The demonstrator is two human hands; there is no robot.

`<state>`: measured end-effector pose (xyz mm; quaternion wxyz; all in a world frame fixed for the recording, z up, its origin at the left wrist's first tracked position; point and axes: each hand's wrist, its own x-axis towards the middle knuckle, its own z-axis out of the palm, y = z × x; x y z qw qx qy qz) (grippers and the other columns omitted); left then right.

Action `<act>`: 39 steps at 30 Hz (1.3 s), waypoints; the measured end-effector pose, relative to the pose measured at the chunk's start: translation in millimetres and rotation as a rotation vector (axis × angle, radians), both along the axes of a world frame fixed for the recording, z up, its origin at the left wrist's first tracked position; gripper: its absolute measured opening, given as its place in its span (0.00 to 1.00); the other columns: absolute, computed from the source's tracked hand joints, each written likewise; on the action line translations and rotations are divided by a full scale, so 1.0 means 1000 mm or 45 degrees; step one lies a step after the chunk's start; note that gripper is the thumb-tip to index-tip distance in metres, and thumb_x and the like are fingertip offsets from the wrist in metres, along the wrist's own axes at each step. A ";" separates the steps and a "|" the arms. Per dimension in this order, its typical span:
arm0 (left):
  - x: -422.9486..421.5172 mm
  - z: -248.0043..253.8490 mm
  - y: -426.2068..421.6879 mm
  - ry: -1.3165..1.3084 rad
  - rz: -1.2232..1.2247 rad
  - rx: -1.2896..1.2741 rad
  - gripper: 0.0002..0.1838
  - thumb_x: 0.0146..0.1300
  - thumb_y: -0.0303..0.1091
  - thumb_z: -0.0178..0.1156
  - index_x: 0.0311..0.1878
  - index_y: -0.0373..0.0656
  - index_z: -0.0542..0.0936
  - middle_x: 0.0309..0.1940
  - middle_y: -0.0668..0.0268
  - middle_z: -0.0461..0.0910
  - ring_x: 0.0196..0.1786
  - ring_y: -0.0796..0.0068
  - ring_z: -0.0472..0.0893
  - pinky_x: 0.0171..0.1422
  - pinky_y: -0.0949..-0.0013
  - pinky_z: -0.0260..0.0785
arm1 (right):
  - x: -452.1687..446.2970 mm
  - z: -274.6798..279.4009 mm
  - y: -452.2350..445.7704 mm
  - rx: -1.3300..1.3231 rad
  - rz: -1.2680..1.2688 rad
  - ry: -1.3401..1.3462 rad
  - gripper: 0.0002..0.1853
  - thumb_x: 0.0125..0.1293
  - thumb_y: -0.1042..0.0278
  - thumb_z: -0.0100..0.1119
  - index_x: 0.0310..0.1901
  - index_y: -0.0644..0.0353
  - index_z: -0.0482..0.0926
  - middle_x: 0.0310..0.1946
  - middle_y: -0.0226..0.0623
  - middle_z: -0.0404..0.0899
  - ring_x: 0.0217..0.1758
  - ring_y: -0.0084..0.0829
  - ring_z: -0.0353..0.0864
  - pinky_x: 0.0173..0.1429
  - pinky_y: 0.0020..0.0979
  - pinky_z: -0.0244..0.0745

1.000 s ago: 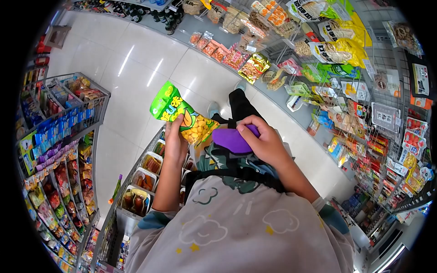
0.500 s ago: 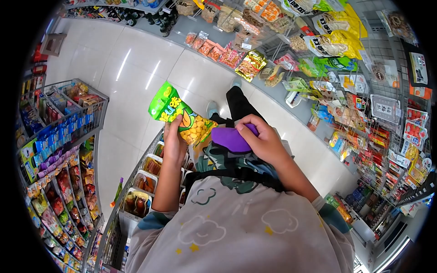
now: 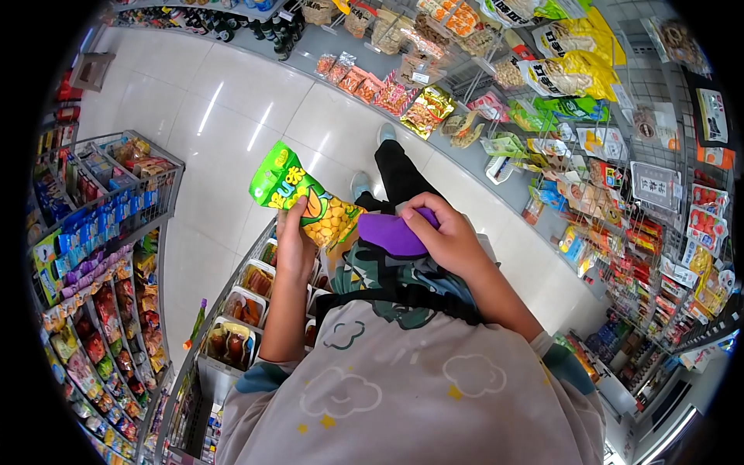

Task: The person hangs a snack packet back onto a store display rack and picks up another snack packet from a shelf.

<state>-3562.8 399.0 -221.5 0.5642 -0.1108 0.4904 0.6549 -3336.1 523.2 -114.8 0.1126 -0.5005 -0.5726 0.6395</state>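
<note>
In the head view, my left hand (image 3: pixel 294 235) grips a green-and-yellow snack bag (image 3: pixel 332 220) by its side, thumb on the front. Its green top points up and left, and yellow pieces are printed or showing on the lower half. My right hand (image 3: pixel 443 234) is closed on a purple, soft-looking item (image 3: pixel 391 235) with a dark lower edge, perhaps a cloth. The purple item sits just right of the bag's lower end, in front of my waist. My fingers behind both things are hidden.
A shelf of hanging snack packets (image 3: pixel 570 77) runs along the right and top. To the left stand wire racks (image 3: pixel 174 182) of packaged goods. A case of packed food trays (image 3: pixel 230 343) is close by my left forearm. Pale tiled floor (image 3: pixel 205 209) lies between.
The snack bag and purple item have shifted very slightly left in the view. My legs have moved a little, one foot now further left. Both hands keep their hold.
</note>
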 end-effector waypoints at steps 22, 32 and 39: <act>0.003 -0.016 0.026 -0.038 -0.140 0.013 0.23 0.73 0.32 0.63 0.68 0.41 0.70 0.59 0.62 0.80 0.61 0.67 0.81 0.68 0.60 0.74 | 0.029 -0.009 -0.015 -0.015 -0.243 -0.101 0.12 0.75 0.60 0.63 0.48 0.60 0.81 0.39 0.32 0.84 0.43 0.22 0.82 0.51 0.27 0.75; 0.005 -0.011 0.037 0.009 -0.233 0.021 0.25 0.73 0.35 0.63 0.69 0.42 0.69 0.61 0.62 0.79 0.63 0.67 0.80 0.70 0.60 0.72 | 0.039 -0.011 -0.020 -0.020 -0.310 -0.079 0.11 0.76 0.60 0.62 0.49 0.59 0.81 0.39 0.29 0.84 0.43 0.20 0.81 0.50 0.25 0.75; 0.009 -0.003 0.031 0.032 -0.177 0.017 0.24 0.74 0.35 0.62 0.69 0.41 0.69 0.61 0.61 0.79 0.64 0.66 0.80 0.70 0.60 0.72 | 0.035 -0.009 -0.009 -0.066 -0.244 -0.037 0.12 0.76 0.59 0.62 0.49 0.59 0.81 0.40 0.29 0.84 0.44 0.20 0.80 0.52 0.25 0.75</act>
